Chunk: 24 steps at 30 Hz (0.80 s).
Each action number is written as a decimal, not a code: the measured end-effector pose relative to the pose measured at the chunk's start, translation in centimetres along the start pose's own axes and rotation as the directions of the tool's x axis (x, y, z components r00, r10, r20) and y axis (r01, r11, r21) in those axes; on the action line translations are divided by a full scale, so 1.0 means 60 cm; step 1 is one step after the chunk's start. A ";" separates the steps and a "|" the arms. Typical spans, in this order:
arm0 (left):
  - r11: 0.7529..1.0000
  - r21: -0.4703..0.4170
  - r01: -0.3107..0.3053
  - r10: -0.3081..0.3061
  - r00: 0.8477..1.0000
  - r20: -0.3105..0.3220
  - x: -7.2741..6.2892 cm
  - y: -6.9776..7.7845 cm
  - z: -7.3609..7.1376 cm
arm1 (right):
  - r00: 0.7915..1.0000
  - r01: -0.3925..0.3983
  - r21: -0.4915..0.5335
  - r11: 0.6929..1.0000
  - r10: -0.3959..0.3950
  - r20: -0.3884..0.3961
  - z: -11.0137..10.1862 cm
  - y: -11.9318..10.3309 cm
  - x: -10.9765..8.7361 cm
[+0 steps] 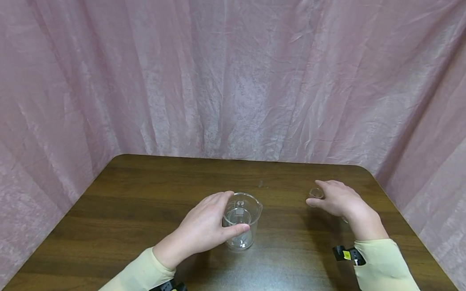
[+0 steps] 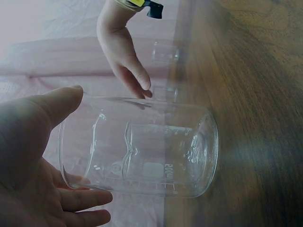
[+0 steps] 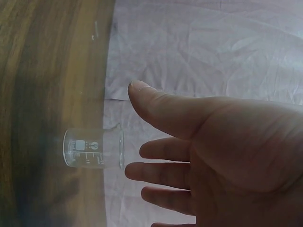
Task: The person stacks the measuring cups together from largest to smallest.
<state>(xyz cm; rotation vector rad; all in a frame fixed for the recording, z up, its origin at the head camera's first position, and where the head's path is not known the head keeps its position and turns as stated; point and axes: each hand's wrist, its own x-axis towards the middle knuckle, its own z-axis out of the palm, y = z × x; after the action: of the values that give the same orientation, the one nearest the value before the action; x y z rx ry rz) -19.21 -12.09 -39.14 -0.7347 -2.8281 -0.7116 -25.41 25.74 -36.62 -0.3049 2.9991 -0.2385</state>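
A large clear glass beaker (image 1: 254, 215) marked 500 ml stands near the middle of the brown table, with a smaller beaker (image 1: 238, 216) nested inside. My left hand (image 1: 202, 225) grips its upper wall from the left, thumb along the near side and fingers at the far rim. To the right, my right hand (image 1: 338, 201) hovers beside a small glass beaker (image 3: 92, 147), its thumb and fingers spread and apart from the glass in the right wrist view. Another small glass piece (image 1: 345, 219) shows partly behind the right wrist.
Faint small clear marks or bits (image 1: 261, 184) lie on the wooden table (image 1: 139, 191) beyond the large beaker. A pink curtain (image 1: 228, 74) hangs behind the table and along both sides.
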 end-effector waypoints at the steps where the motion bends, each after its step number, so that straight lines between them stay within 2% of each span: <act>1: 1.000 0.000 0.000 0.000 1.000 -0.001 0.000 0.000 0.000 | 1.000 -0.001 0.001 1.000 0.001 0.007 0.000 0.000 0.001; 13: 1.000 -0.001 0.002 -0.002 1.000 -0.002 0.000 -0.001 0.000 | 0.999 -0.003 0.003 1.000 0.003 0.047 0.003 0.000 0.005; 24: 1.000 -0.007 -0.001 0.001 1.000 -0.006 0.000 -0.001 0.000 | 1.000 0.016 -0.021 1.000 -0.015 0.019 0.008 -0.003 0.009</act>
<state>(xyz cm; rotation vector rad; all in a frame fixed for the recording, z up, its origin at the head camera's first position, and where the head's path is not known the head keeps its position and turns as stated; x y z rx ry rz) -19.23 -12.13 -39.15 -0.7341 -2.8212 -0.7221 -25.81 25.36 -37.13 -0.3310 2.9831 -0.2044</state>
